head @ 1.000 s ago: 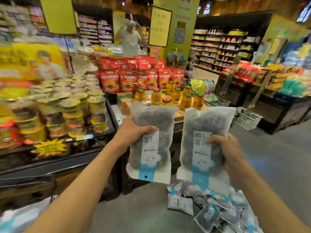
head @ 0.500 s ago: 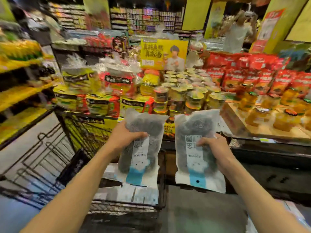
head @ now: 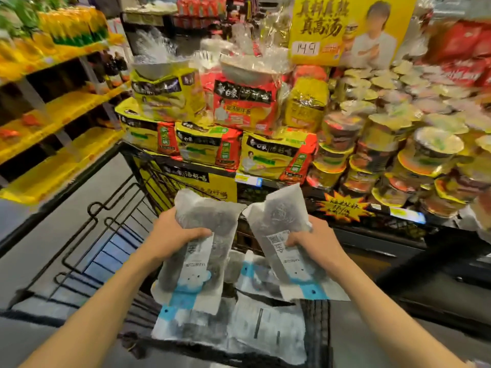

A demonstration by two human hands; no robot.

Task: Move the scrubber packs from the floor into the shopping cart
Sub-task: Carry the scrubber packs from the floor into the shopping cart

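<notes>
supermarket shelving is filling the background, with stacked noodle multipacks (head: pixel 210 147) in yellow and red wrappers sitting straight ahead, rows of cup noodles (head: pixel 393 155) piling up to the right of them, and a yellow poster (head: pixel 350 27) standing above the display. yellow shelves (head: pixel 53 123) are running along the left side, blurred by the camera's motion. below the display, the black wire shopping cart (head: pixel 106 229) is standing with its basket under both forearms, and several scrubber packs (head: pixel 265 333) are already lying flat inside it, overlapping one another. the left hand (head: pixel 170 237) is gripping the left scrubber pack (head: pixel 202 248) from its left side, thumb lying across the front of the white label and the rest of the fingers curling behind the bag. the right hand (head: pixel 313 243) is gripping the right scrubber pack (head: pixel 281 235) from its right side in the same way, thumb on the front and fingers hidden behind. both packs are being held up over the cart, tilting so that their tops lean away and their blue-banded lower ends hang just above the packs in the basket; whether they are touching those is not clear. the two held packs are sitting side by side, near each other at their upper corners.
</notes>
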